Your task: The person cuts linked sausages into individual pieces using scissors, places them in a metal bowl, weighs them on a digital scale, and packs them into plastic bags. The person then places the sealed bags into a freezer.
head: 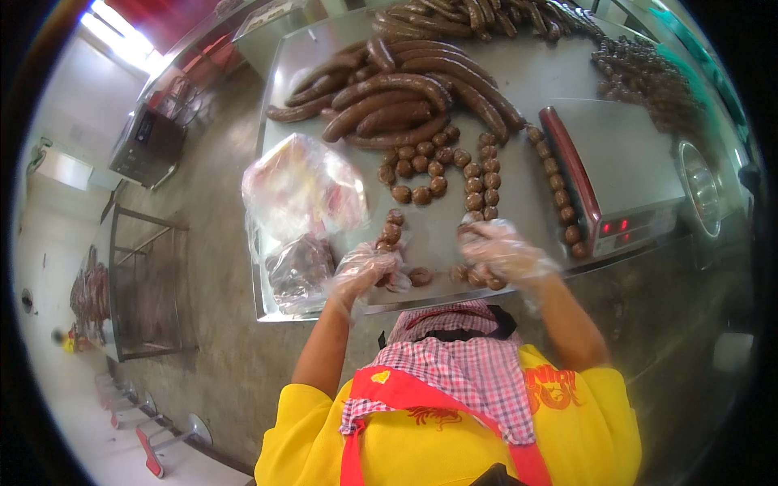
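Both hands wear clear plastic gloves over a stainless steel table. My left hand is closed on a string of small round sausages, some of which stick out above the fingers. My right hand is on another part of the small sausages; two rows run up the table from it, and several round links lie just below it. One link lies between the hands. More round links curl in a loop beyond them, next to a heap of long thick sausages.
A scale with a red front edge and lit digits stands at the right, a string of round links along it. At the left lie a clear plastic bag and a bag of dark pieces. A metal bowl is at the far right.
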`<state>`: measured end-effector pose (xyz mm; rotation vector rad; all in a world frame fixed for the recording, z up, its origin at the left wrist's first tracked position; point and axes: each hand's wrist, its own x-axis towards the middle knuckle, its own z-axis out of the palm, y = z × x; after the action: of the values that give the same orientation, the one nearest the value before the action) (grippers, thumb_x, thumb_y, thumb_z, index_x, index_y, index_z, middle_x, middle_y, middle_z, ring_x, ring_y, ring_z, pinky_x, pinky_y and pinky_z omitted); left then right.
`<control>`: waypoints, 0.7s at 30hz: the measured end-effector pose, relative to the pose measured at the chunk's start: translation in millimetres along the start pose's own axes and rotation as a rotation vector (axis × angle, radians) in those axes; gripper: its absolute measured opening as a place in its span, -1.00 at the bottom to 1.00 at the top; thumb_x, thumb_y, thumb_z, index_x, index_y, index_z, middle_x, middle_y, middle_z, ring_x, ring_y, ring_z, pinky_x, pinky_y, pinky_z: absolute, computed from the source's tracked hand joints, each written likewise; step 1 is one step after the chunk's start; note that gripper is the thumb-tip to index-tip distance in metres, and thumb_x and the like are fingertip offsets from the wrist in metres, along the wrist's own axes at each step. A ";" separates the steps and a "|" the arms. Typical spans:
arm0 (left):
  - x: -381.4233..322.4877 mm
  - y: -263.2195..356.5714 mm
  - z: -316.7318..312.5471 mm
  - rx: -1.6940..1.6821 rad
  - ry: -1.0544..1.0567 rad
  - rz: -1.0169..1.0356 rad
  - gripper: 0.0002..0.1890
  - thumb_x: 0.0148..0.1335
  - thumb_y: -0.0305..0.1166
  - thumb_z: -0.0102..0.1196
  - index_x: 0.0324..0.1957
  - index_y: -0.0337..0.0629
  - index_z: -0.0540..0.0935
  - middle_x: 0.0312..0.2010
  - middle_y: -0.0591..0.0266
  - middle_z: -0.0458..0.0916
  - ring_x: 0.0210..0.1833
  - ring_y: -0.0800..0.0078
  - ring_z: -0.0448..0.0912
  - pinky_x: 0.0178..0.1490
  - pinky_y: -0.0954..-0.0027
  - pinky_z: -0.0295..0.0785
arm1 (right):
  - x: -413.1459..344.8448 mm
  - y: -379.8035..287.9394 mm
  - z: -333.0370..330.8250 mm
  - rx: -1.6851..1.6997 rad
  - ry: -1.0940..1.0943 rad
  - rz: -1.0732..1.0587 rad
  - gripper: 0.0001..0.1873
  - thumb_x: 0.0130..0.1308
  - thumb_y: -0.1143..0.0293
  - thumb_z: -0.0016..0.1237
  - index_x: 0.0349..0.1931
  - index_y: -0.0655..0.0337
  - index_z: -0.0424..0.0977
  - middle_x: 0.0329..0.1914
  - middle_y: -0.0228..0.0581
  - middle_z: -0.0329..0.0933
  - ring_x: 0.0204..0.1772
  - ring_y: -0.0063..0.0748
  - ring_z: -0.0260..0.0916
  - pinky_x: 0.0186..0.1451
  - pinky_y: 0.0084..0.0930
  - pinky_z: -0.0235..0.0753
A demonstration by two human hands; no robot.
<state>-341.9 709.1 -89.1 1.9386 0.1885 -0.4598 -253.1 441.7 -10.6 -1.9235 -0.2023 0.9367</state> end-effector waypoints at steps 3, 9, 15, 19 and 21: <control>-8.6 25.8 2.7 0.403 0.311 -0.300 -0.53 0.09 -0.17 0.20 0.00 -0.25 0.61 -0.17 -0.11 0.67 -0.01 0.02 0.60 0.06 0.17 0.47 | 36.6 23.1 43.8 -0.420 0.056 -0.173 -0.54 0.27 0.10 0.06 0.02 0.27 0.49 -0.27 -0.10 0.58 -0.21 -0.16 0.55 -0.08 -0.26 0.51; 18.2 39.3 7.4 0.683 0.474 -0.203 -0.64 0.07 -0.24 0.11 -0.18 -0.34 0.65 -0.17 -0.24 0.63 0.00 -0.08 0.58 0.08 0.08 0.46 | 63.3 3.6 41.6 -0.885 0.098 -0.537 -0.37 0.12 -0.20 0.07 -0.20 0.30 0.56 -0.17 0.17 0.57 -0.03 0.18 0.51 0.06 -0.06 0.45; -7.2 31.9 -13.8 0.622 0.307 -0.509 -0.64 0.02 -0.20 0.11 -0.27 -0.31 0.69 -0.22 -0.20 0.66 -0.06 -0.11 0.60 0.02 0.05 0.49 | 46.7 24.6 66.5 -1.034 0.176 -0.682 -0.28 0.11 0.08 0.11 0.29 0.18 0.32 0.28 0.11 0.39 0.31 0.08 0.35 0.38 -0.08 0.25; -27.3 20.1 -15.2 0.898 0.273 0.010 -0.46 0.03 -0.16 0.18 0.07 -0.20 0.57 0.16 -0.14 0.49 0.14 -0.04 0.51 0.11 0.15 0.45 | 55.8 39.4 54.7 -0.881 0.118 -0.675 -0.39 0.17 0.20 0.05 0.26 0.17 0.36 0.29 0.08 0.38 0.33 0.02 0.33 0.35 -0.11 0.28; -29.8 11.7 0.9 0.760 0.114 0.119 -0.09 0.04 -0.11 0.28 0.40 -0.20 0.19 0.43 -0.13 0.11 0.44 -0.11 0.14 0.44 0.07 0.14 | 56.9 43.7 48.2 -0.891 0.126 -0.706 -0.41 0.17 0.21 0.06 0.24 0.16 0.38 0.27 0.06 0.40 0.28 0.03 0.37 0.31 -0.11 0.32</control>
<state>-365.3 705.9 -67.6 2.7055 -0.0433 -0.3670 -256.8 479.6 -88.1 -2.3962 -1.3005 0.2273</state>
